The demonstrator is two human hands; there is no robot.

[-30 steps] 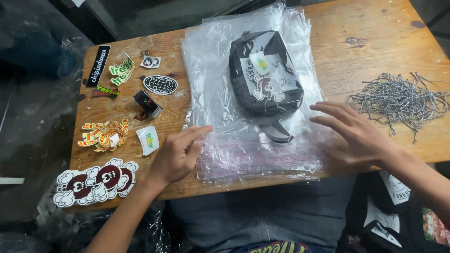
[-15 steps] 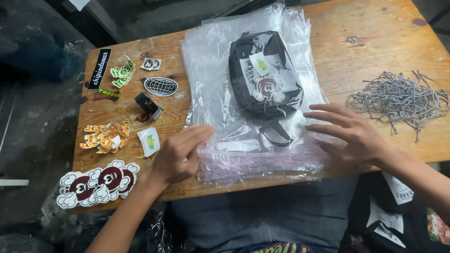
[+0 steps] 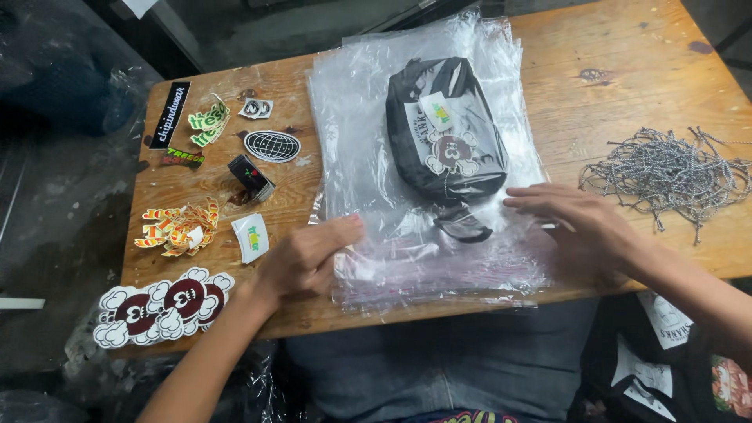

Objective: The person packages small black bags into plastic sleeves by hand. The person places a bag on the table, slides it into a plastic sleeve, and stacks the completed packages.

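Observation:
A black pouch bag point(image 3: 442, 129) with a sticker and a card on its front lies inside a clear plastic bag, on top of a stack of clear plastic bags point(image 3: 368, 133) on the wooden table point(image 3: 627, 63). My left hand point(image 3: 309, 254) rests on the near left edge of the plastic, with its fingers curled and pinching the film there. My right hand point(image 3: 583, 223) lies flat, fingers spread, on the near right part of the plastic beside the pouch.
Several sticker piles lie on the table's left part: cloud-shaped ones point(image 3: 160, 305), orange ones point(image 3: 180, 227), a globe oval point(image 3: 272, 146) and a small black block point(image 3: 251, 176). A heap of grey cords point(image 3: 666, 172) sits at the right. Dark printed clothing point(image 3: 666, 368) lies below the table edge.
Both hands have slid slightly over the plastic toward its near edge; my right hand has flattened out. The pouch has not moved.

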